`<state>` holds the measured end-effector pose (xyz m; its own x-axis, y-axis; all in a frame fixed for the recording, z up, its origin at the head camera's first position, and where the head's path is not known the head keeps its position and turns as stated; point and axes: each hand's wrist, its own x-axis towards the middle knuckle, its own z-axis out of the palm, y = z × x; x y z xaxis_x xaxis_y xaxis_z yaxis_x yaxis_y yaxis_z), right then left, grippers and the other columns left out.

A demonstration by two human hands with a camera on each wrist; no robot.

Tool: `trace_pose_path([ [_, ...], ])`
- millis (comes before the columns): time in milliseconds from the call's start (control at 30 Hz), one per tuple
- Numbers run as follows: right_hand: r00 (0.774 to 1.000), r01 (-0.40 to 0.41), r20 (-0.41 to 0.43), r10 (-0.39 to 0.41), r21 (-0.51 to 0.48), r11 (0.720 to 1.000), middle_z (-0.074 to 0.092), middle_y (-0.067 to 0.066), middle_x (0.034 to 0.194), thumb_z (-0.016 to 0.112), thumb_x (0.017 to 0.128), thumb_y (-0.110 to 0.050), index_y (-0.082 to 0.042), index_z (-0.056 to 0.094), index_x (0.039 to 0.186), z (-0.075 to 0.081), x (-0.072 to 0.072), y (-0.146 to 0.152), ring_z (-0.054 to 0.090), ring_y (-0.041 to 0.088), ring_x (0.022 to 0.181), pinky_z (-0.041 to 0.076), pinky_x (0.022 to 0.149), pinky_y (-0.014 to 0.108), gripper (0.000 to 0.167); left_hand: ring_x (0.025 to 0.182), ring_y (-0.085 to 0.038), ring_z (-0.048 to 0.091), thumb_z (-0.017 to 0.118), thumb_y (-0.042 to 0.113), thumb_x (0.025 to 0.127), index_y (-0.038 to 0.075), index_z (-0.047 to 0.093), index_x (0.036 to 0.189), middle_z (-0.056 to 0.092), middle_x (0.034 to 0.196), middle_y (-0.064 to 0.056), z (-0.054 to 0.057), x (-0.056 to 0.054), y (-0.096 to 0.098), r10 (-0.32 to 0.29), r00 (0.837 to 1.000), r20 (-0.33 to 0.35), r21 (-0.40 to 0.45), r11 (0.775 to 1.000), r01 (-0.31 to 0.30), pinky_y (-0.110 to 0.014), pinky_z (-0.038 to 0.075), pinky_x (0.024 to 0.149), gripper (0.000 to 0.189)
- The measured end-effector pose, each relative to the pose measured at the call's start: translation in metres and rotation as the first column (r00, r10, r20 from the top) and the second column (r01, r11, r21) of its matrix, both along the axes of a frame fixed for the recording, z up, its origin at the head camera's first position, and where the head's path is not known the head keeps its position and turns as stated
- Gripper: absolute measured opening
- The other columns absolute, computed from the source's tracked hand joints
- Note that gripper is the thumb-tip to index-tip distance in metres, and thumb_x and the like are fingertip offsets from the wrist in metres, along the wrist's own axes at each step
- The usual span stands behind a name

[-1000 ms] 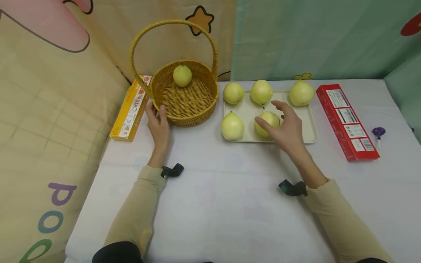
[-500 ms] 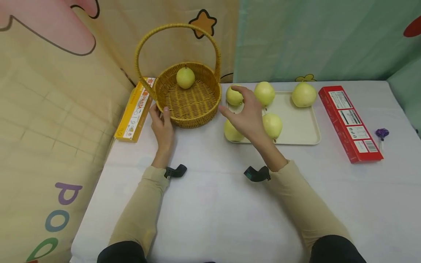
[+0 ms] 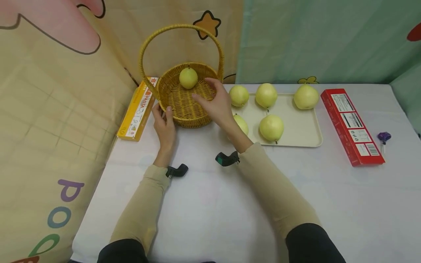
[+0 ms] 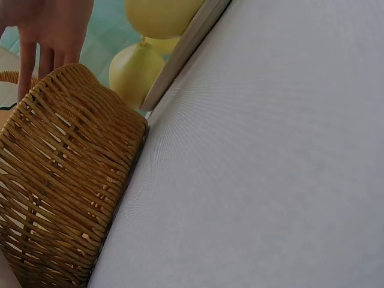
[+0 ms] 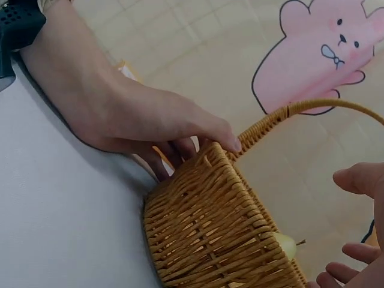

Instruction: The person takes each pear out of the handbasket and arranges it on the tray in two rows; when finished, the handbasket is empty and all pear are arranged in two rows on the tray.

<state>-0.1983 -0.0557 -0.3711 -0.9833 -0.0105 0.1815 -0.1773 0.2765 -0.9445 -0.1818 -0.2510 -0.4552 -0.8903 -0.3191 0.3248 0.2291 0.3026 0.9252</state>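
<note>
A woven basket (image 3: 192, 122) with a tall arched handle stands at the back left, one pale green pear (image 3: 188, 78) inside it. My left hand (image 3: 165, 129) holds the basket's left side; its thumb lies on the rim and its fingers go down the outer wall in the right wrist view. Over the basket's right part hovers my right hand (image 3: 217, 104), fingers and thumb spread apart, nothing between them. Several pears (image 3: 271, 128) sit on a cream tray (image 3: 299, 129) to the right; my right forearm partly hides the front left one.
A yellow pasta box (image 3: 136, 111) lies left of the basket. Right of the tray are a red box (image 3: 352, 128) and a purple lollipop (image 3: 383, 137). Printed curtains (image 3: 312, 44) hang behind the white-covered table (image 3: 204, 212).
My right hand has moved left from above the tray's front pear to over the basket, carrying nothing. That front pear's stem now points toward me. My left hand stays on the basket.
</note>
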Motion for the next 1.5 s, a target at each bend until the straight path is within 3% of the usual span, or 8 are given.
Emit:
trace_pose_path([
  [100, 1.0, 0.007, 0.003, -0.007, 0.022, 1.0, 0.054, 0.006, 0.156, 0.081, 0.093, -0.036, -0.011, 0.051, 0.153, -0.002, -0.011, -0.011, 0.047, 0.02, 0.147, 0.039, 0.121, 0.031, 0.071, 0.142, -0.031, 0.055, 0.046, 0.036, 0.112, 0.002, 0.04, 0.151, 0.052, 0.156, -0.018, 0.0, -0.001, -0.003, 0.001, 1.0, -0.003, -0.007, 1.0, -0.001, -0.038, 0.046, 0.118, 0.052],
  [367, 0.999, -0.03, 0.025, 0.028, 0.095, 0.995, 0.053, 0.011, 0.157, 0.081, 0.092, -0.038, -0.006, 0.048, 0.154, -0.004, -0.052, -0.032, 0.047, 0.025, 0.147, 0.039, 0.12, 0.031, 0.077, 0.141, -0.024, 0.056, 0.047, 0.035, 0.112, 0.006, 0.041, 0.151, 0.053, 0.156, -0.013, -0.002, -0.007, -0.007, 0.017, 1.0, 0.003, -0.01, 1.0, -0.017, -0.036, 0.046, 0.118, 0.049],
  [567, 0.992, -0.026, 0.123, 0.011, 0.122, 0.992, 0.05, 0.013, 0.159, 0.081, 0.091, -0.043, -0.007, 0.044, 0.156, -0.009, -0.074, -0.035, 0.05, 0.027, 0.144, 0.043, 0.117, 0.036, 0.083, 0.142, -0.041, 0.053, 0.047, 0.023, 0.113, -0.005, 0.04, 0.151, 0.051, 0.154, -0.026, 0.007, -0.001, 0.005, 0.002, 1.0, -0.031, 0.033, 0.999, -0.001, -0.053, 0.043, 0.119, 0.048],
  [633, 0.987, -0.02, 0.161, -0.001, 0.131, 0.991, 0.049, 0.01, 0.161, 0.081, 0.091, -0.046, -0.009, 0.042, 0.158, -0.01, -0.079, -0.034, 0.049, 0.025, 0.145, 0.043, 0.118, 0.034, 0.086, 0.141, -0.046, 0.052, 0.047, 0.019, 0.112, -0.008, 0.039, 0.15, 0.05, 0.153, -0.031, 0.015, 0.004, 0.01, -0.008, 0.999, -0.041, 0.05, 0.999, 0.01, -0.056, 0.042, 0.119, 0.047],
  [767, 0.978, -0.017, 0.209, -0.004, 0.102, 0.995, 0.046, 0.007, 0.163, 0.081, 0.09, -0.045, -0.012, 0.04, 0.161, -0.013, -0.086, -0.033, 0.048, 0.022, 0.146, 0.041, 0.119, 0.032, 0.088, 0.142, -0.045, 0.051, 0.047, 0.017, 0.112, -0.009, 0.039, 0.149, 0.049, 0.153, -0.031, 0.028, 0.014, 0.016, -0.02, 1.0, -0.02, 0.054, 0.998, 0.021, -0.049, 0.042, 0.121, 0.046],
  [1100, 0.972, -0.052, 0.228, 0.058, -0.035, 0.998, 0.041, 0.004, 0.167, 0.079, 0.092, -0.028, -0.014, 0.038, 0.163, -0.011, -0.093, -0.039, 0.042, 0.018, 0.15, 0.037, 0.121, 0.027, 0.083, 0.141, -0.044, 0.052, 0.048, 0.017, 0.111, -0.01, 0.038, 0.15, 0.049, 0.153, -0.031, 0.031, 0.018, 0.012, -0.013, 1.0, -0.016, 0.043, 0.999, 0.014, -0.054, 0.042, 0.12, 0.048],
  [1233, 0.964, -0.079, 0.248, 0.094, -0.072, 0.994, 0.041, 0.004, 0.167, 0.078, 0.093, -0.027, -0.015, 0.035, 0.165, -0.011, -0.095, -0.044, 0.047, 0.021, 0.145, 0.041, 0.117, 0.029, 0.085, 0.141, -0.043, 0.052, 0.048, 0.019, 0.112, -0.009, 0.039, 0.151, 0.049, 0.154, -0.03, 0.026, 0.015, 0.011, -0.007, 1.0, -0.016, 0.044, 0.999, 0.007, -0.054, 0.042, 0.119, 0.049],
  [1500, 0.941, -0.166, 0.299, 0.161, -0.009, 0.986, 0.04, 0.008, 0.165, 0.08, 0.092, -0.025, -0.017, 0.025, 0.168, -0.019, -0.097, -0.048, 0.051, 0.024, 0.14, 0.045, 0.114, 0.034, 0.095, 0.142, -0.034, 0.054, 0.048, 0.027, 0.112, 0.002, 0.039, 0.155, 0.05, 0.157, -0.022, -0.008, 0.004, 0.007, 0.005, 1.0, -0.005, 0.042, 0.999, -0.005, -0.048, 0.044, 0.119, 0.05],
])
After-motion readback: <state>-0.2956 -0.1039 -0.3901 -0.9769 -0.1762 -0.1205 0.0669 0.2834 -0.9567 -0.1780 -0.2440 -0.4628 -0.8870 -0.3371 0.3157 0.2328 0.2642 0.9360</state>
